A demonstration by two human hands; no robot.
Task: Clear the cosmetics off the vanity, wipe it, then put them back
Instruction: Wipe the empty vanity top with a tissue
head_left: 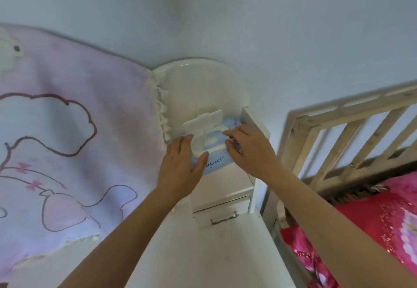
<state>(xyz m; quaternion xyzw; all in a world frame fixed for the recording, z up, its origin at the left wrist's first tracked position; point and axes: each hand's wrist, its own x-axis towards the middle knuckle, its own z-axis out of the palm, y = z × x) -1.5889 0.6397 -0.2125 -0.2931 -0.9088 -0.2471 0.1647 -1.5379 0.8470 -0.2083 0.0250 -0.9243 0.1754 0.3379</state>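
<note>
1. A blue wipes pack [217, 162] was seen lying on the raised top of the white vanity [228, 181], against its right side wall. The pack's white lid [203, 120] was flipped up.
2. The left hand [181, 168] was laid on the pack's left side with fingers straight. Its grip was apart, with nothing clasped.
3. The right hand [248, 150] was held at the pack's right edge, fingers bent toward the opening. Whether its grip was clamped on a wipe could not be told.
4. A drawer [222, 216] with a metal handle [224, 219] was seen below the pack, and the lower tabletop [214, 260] in front of it.
5. A pink blanket [67, 130] was hung just beside the vanity on the left.
6. A bed [372, 215] with a pink cover and a wooden rail [338, 130] was seen to the right.
</note>
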